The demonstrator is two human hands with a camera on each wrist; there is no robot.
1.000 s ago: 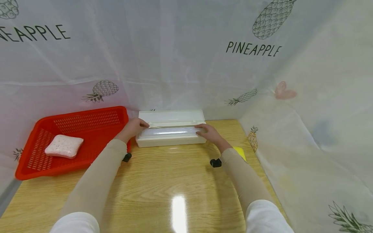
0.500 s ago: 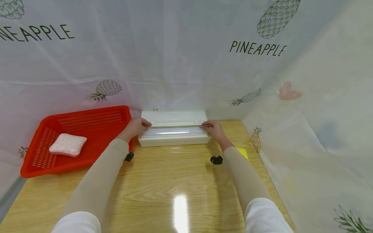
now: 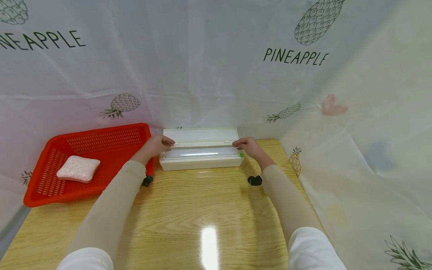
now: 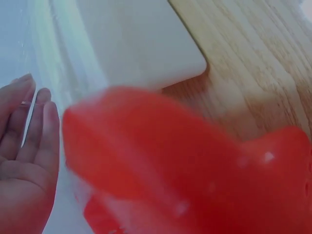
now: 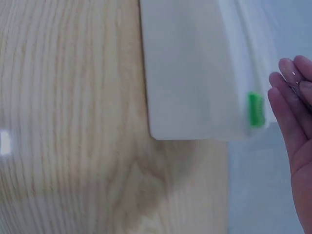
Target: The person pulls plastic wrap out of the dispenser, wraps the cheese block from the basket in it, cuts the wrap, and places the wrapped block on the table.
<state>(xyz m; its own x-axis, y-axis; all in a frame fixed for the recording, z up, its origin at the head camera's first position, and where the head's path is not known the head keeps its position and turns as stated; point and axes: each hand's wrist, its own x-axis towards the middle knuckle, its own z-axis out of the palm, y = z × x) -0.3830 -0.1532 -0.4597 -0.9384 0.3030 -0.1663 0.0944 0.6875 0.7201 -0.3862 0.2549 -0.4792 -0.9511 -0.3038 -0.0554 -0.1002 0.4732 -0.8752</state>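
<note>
long white box (image 3: pixel 201 164), smooth, rounded at the corners, lies crosswise at the far side of the wooden table (image 3: pixel 182 210), right of the red basket (image 3: pixel 98 129). its lid (image 3: pixel 200 134) is up at the back; glossy clear film (image 3: pixel 202 152) shows inside. a green tab (image 5: pixel 256 110) sits at the right end. both arms reach forward. left hand (image 3: pixel 154 146) and right hand (image 3: pixel 250 147) flank the box, fingers nearly straight, tips closed to thumbs, pinching the film.
</note>
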